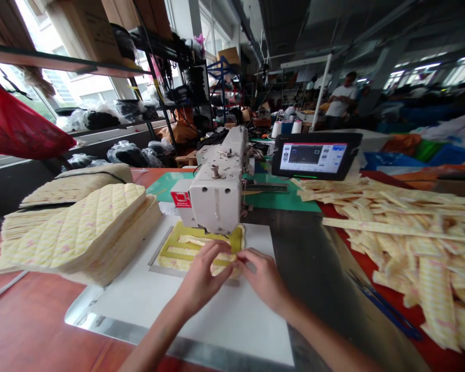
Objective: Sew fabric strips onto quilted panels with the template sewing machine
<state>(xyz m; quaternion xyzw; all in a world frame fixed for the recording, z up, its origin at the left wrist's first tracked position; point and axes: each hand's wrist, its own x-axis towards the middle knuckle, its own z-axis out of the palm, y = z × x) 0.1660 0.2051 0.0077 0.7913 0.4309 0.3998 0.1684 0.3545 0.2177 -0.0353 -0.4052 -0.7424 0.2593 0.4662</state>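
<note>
My left hand (203, 274) and my right hand (263, 281) meet over pale yellow quilted fabric strips (194, 252), their fingers gripping the strips' edges. The strips lie on a yellow sewing template (232, 238) directly below the head of a white industrial sewing machine (217, 186). The template sits on a white work plate (170, 305), and my fingers hide part of it. To the left stands a tall stack of quilted yellow fabric panels (73, 232). A loose heap of quilted strips (411, 237) lies to the right.
A tablet-like control screen (315, 156) stands behind the machine, beside a green cutting mat (282, 199). Blue-handled scissors (385, 307) lie near the right heap on the red table (31, 310). Shelves, bags and thread cones fill the background, and a person (341, 98) stands far off.
</note>
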